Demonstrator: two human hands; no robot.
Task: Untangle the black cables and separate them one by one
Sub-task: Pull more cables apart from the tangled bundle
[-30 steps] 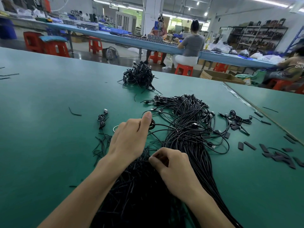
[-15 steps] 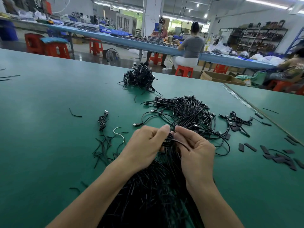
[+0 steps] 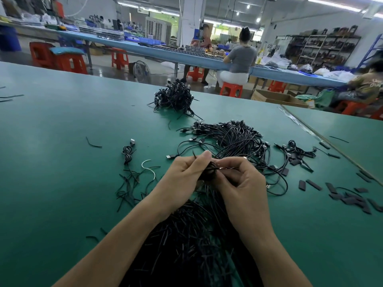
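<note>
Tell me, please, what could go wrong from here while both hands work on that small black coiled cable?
1. The left hand and right hand grip the small black coiled cable right over the big heap of loose black cables; a freed end might snag there and re-tangle.
2. Pulling hard could tighten the coil rather than loosen it.

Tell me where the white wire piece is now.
In the head view, the white wire piece lies on the green table, left of the left hand, beside the coiled cable.
</note>
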